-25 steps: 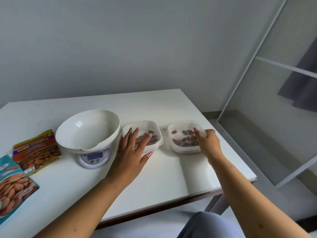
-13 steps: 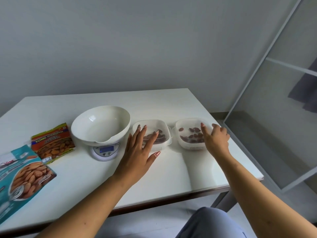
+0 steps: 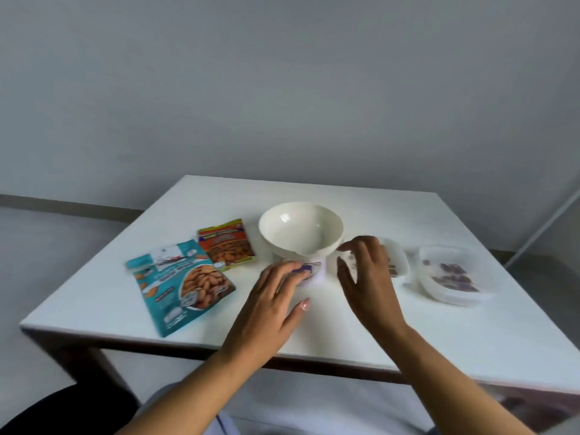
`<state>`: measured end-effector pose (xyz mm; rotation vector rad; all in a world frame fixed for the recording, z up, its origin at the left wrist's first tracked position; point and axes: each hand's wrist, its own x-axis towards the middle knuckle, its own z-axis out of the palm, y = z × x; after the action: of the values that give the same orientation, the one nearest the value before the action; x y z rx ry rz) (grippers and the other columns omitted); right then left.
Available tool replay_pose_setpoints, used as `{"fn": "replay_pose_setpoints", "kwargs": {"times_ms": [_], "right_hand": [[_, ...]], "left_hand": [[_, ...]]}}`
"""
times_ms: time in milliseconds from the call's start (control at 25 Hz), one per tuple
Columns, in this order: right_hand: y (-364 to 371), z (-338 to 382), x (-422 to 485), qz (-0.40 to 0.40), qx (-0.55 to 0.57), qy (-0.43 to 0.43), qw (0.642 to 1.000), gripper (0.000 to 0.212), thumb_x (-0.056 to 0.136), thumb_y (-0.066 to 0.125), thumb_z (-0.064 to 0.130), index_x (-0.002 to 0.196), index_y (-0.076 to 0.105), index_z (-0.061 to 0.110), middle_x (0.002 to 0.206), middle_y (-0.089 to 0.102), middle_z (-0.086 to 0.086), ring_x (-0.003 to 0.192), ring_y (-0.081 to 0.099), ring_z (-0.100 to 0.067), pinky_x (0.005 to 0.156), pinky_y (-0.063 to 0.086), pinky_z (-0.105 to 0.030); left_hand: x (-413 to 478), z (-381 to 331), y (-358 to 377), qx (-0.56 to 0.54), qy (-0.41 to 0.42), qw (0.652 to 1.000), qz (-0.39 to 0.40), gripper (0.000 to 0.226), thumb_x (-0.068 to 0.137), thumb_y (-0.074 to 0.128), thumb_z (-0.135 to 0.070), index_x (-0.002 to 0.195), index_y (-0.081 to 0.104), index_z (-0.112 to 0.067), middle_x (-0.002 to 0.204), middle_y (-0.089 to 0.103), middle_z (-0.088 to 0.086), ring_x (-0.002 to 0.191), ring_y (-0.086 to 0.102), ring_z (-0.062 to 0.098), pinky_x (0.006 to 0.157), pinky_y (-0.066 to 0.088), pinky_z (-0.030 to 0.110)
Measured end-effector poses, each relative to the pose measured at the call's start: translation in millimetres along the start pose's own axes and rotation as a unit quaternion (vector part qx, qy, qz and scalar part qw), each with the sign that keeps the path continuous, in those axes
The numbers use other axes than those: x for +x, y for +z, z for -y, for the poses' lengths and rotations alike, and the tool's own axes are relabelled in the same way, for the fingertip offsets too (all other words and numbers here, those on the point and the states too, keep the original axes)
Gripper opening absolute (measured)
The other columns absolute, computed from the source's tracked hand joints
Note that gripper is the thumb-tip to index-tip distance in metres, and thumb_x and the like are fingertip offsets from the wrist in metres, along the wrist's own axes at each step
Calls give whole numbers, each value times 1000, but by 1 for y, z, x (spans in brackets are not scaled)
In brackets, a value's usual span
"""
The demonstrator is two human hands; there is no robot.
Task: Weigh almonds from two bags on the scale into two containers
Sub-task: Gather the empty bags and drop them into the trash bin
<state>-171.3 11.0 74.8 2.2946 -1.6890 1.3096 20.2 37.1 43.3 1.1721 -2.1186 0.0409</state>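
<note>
A white bowl (image 3: 299, 229) sits on a small digital scale (image 3: 310, 273) in the middle of the white table (image 3: 408, 324). My left hand (image 3: 270, 309) hovers open over the scale's front, fingers spread. My right hand (image 3: 367, 277) is open just right of the scale, in front of the nearer clear container (image 3: 398, 257), partly hiding it. A second clear container (image 3: 452, 277) with dark almonds stands further right. Two almond bags lie left of the scale: a teal one (image 3: 180, 284) and an orange-green one (image 3: 227, 244).
The table's near edge (image 3: 282, 356) runs just below my hands. A grey wall stands behind the table. A metal frame (image 3: 546, 221) rises at the far right. My lap shows at the bottom.
Both hands left the two containers and moved left to the scale. The view has swung left, so the bags now lie near the middle.
</note>
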Motion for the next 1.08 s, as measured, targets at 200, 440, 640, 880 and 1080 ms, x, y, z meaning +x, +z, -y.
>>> {"fn": "replay_pose_setpoints", "kwargs": {"times_ms": [200, 440, 640, 880, 1080], "right_hand": [[60, 67, 6, 121, 50, -63, 989, 21, 92, 54, 21, 112, 54, 16, 119, 49, -2, 110, 51, -20, 105, 35, -25], [137, 116, 52, 286, 66, 28, 956, 45, 94, 48, 39, 132, 38, 16, 139, 36, -11, 125, 40, -28, 102, 40, -40], [190, 108, 86, 307, -1, 127, 943, 39, 95, 49, 32, 131, 38, 21, 139, 34, -17, 127, 37, -38, 106, 36, -46], [215, 88, 73, 236, 109, 101, 960, 21, 85, 60, 13, 105, 60, 17, 115, 58, -8, 104, 58, -27, 90, 52, -37], [195, 104, 45, 201, 316, 181, 909, 19, 91, 60, 27, 107, 57, 18, 107, 68, -2, 93, 69, -16, 76, 61, -40]], "left_hand": [[-40, 78, -49, 32, -244, 957, -153, 48, 84, 53, -47, 122, 55, -18, 129, 52, 7, 123, 45, 28, 101, 36, 34], [-62, 129, -57, 80, -490, 867, 39, 124, 63, 48, -85, 149, 5, -8, 157, 8, 27, 147, 2, 38, 121, 7, 48], [-60, 150, -51, 141, -462, 874, 45, 119, 66, 31, -89, 151, 1, -11, 161, 4, 19, 150, -2, 32, 120, 2, 47], [-57, 160, -46, 110, -427, 896, -40, 113, 64, 42, -86, 149, 19, -16, 154, 33, 6, 145, 25, 25, 118, 13, 46], [-56, 162, -54, -45, -418, 899, -120, 91, 71, 72, -56, 145, 22, -34, 139, 50, -12, 122, 52, 12, 99, 46, 38]]}}
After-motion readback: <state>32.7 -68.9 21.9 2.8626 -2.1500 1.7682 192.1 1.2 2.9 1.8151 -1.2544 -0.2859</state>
